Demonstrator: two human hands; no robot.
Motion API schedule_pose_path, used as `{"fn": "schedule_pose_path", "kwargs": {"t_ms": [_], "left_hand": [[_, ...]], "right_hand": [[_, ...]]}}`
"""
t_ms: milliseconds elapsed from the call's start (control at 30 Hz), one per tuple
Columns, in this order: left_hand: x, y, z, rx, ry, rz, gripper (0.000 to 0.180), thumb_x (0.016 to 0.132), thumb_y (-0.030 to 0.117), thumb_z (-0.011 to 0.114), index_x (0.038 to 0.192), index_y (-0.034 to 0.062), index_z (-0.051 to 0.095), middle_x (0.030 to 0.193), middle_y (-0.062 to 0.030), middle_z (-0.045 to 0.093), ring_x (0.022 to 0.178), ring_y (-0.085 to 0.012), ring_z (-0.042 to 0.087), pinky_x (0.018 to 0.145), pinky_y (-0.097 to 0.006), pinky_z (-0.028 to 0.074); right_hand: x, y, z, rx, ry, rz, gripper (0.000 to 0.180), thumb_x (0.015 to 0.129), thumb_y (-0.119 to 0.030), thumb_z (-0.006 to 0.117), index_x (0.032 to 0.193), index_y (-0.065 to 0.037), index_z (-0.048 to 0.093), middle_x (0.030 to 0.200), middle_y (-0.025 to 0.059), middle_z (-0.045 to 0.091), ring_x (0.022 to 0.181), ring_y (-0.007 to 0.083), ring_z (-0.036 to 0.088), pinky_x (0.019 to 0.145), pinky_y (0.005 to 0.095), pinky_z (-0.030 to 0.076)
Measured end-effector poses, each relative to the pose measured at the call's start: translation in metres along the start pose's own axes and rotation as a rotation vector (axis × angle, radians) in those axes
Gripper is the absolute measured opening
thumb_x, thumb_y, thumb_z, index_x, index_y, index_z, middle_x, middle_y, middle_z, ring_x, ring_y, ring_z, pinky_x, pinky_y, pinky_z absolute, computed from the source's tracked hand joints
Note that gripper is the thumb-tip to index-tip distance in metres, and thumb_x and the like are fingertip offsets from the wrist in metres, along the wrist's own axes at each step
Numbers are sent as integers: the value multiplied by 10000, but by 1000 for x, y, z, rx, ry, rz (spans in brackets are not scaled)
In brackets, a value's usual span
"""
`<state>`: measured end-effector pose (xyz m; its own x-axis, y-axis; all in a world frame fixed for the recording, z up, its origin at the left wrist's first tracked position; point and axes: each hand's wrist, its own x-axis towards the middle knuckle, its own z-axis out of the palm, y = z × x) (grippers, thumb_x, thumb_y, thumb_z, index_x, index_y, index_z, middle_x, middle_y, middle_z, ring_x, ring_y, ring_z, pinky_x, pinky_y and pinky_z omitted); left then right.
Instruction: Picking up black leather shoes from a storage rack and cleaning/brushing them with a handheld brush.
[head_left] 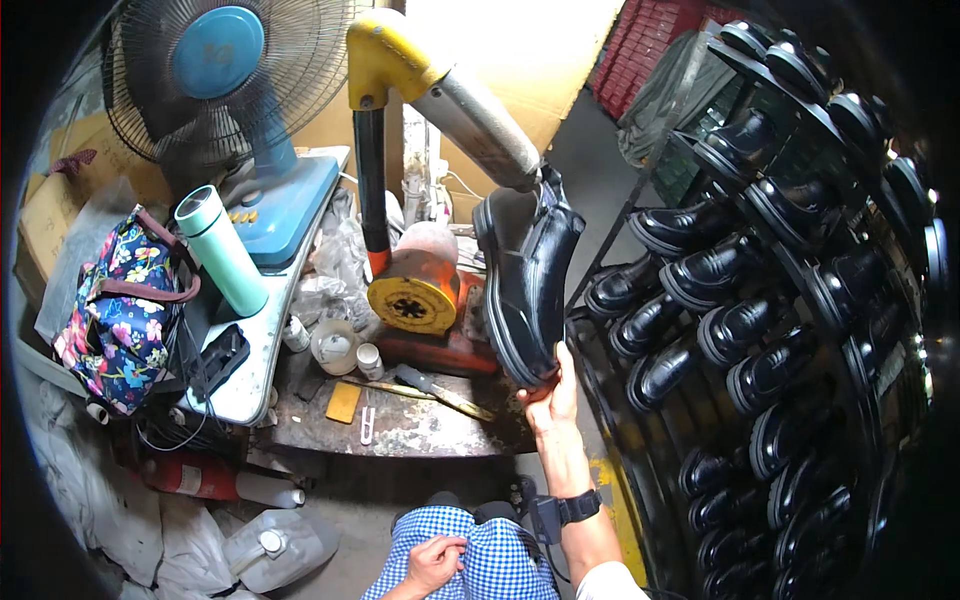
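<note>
While the right hand (551,395) reaches up from the lower edge, its fingers grip the toe end of a glossy black shoe (528,275), which stands almost on end just right of centre. At the shoe's 12 o'clock, its opening sits over the grey arm of a yellow-topped machine (440,85) that leans down from 11 o'clock. A black watch (565,510) wraps the right wrist. The left hand (436,562) rests at 6 o'clock, fingers curled loosely onto blue checked cloth (495,560) over the lap, holding nothing else. At the shoe's 9 o'clock, an orange and yellow wheel housing (415,295) sits on the stained worktop (420,425). Further toward 9 o'clock lie a mint flask (222,250) and a floral bag (120,310), with a blue fan (225,60) at 11 o'clock. At 3 o'clock, a rack (600,270) carries rows of matching black shoes (740,330).
</note>
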<state>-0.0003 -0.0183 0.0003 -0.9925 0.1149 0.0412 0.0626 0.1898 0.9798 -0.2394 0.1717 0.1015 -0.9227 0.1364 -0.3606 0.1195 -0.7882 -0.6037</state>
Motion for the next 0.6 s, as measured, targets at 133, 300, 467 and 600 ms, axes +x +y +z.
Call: {"fn": "schedule_pose_path", "kwargs": {"t_ms": [133,300,467,600], "left_hand": [[-1,3,1,-30,4,-34,195,819,-53,461,821,-33,655,722,-110,651,534,-134,642,464,-226,511],[2,4,-2,-130,17,-159,157,832,-50,487,884,-39,635,755,-124,648,533,-135,634,464,-238,514],[80,67,-4,200,259,486,310,754,-75,606,1054,3,589,1031,-150,553,748,-174,603,575,-250,494],[127,119,20,204,185,650,489,639,108,771,1102,61,622,1197,-172,465,1074,-299,485,896,-359,421]], "right_hand": [[-29,8,-55,-35,6,-45,328,848,-390,585,983,-92,575,813,60,652,621,182,633,409,305,485],[-97,5,-112,-228,15,-137,330,823,-359,609,973,-66,596,727,71,646,576,204,627,399,327,492],[-170,-10,-149,-254,-16,-105,520,772,-327,646,1126,30,513,910,111,631,637,184,625,445,284,515],[-214,-21,-153,-302,6,-101,577,733,-300,693,1137,66,504,1007,121,618,814,176,626,665,277,536]]}}
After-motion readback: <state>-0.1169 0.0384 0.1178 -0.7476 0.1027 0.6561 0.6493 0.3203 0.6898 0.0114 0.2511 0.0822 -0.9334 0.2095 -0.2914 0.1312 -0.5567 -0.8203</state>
